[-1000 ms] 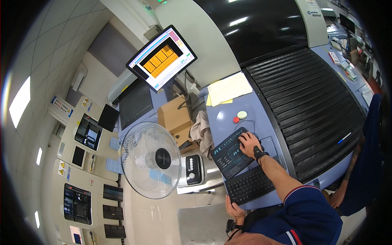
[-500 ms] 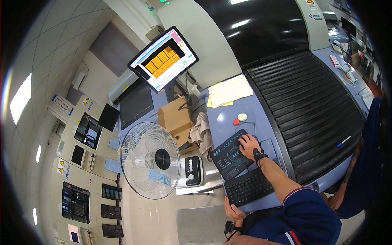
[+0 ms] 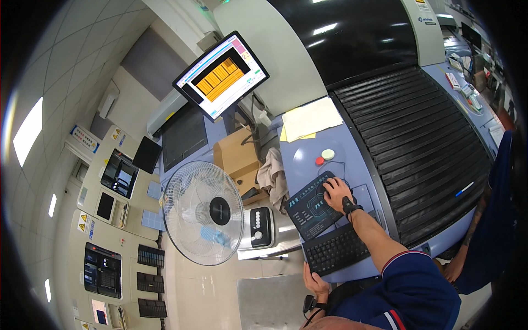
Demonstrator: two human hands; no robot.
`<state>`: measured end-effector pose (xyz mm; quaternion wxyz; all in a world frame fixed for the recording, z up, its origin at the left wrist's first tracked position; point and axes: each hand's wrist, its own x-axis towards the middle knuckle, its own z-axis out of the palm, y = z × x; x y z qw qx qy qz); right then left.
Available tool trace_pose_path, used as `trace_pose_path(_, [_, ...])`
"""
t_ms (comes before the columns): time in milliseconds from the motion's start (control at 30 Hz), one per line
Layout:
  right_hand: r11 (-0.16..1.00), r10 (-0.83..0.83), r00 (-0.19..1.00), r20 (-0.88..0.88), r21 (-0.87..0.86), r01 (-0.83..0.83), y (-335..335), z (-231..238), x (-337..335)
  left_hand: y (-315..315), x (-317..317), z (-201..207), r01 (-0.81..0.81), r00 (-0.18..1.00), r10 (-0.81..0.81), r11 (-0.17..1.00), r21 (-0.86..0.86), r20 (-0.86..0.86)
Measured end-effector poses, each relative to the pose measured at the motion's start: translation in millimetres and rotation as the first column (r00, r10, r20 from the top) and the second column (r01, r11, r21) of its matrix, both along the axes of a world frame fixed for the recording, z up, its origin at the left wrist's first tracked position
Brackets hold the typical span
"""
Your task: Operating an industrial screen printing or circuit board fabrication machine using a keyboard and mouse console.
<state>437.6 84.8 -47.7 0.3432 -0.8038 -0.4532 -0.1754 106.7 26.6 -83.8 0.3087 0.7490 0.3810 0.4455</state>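
Observation:
My right hand [image 3: 337, 194] lies over a dark computer mouse, mostly hidden beneath the palm and fingers, on a black printed mouse pad [image 3: 306, 212]. A thin cable loops out beyond the fingers. Just nearer sits a black keyboard [image 3: 335, 251], its right end partly behind my right forearm. At the keyboard's near left corner is my left hand [image 3: 315, 284], fingers apart and holding nothing that I can see. Whether it presses on the keyboard or only on the desk edge is unclear. A tilted monitor [image 3: 222, 76] shows an orange block pattern on black.
Right of the blue desk runs a ribbed black conveyor bed [image 3: 418, 148] with a pen [image 3: 464, 189] on it. A fan [image 3: 204, 212] stands left. Yellowish papers [image 3: 311, 119], red and pale round buttons [image 3: 324, 157] and a cardboard box [image 3: 235, 153] lie beyond. Another person's arm [image 3: 457, 263] is at right.
The view has shifted very slightly. Both hands stay where they were, the right on the mouse and the left at the keyboard's corner.

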Motion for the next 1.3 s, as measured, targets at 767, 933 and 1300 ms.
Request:
trace_pose_path(767, [0.999,0.005,1.000,0.006,0.039,-0.005,-3.2,3.0,-0.3,0.0,0.1,-1.3,0.006,1.000,-0.006,1.000,0.006,-0.001])
trace_pose_path(933, [0.999,0.017,1.000,0.004,0.043,-0.017,-2.4,6.6,-1.9,-0.1,-0.8,-1.3,-0.005,1.000,0.005,1.000,0.002,-0.003])
trace_pose_path(1300, [1.000,0.013,1.000,0.008,0.027,-0.013,-1.7,3.7,-0.7,-0.2,-0.8,0.2,-0.007,1.000,0.007,1.000,0.001,-0.013])
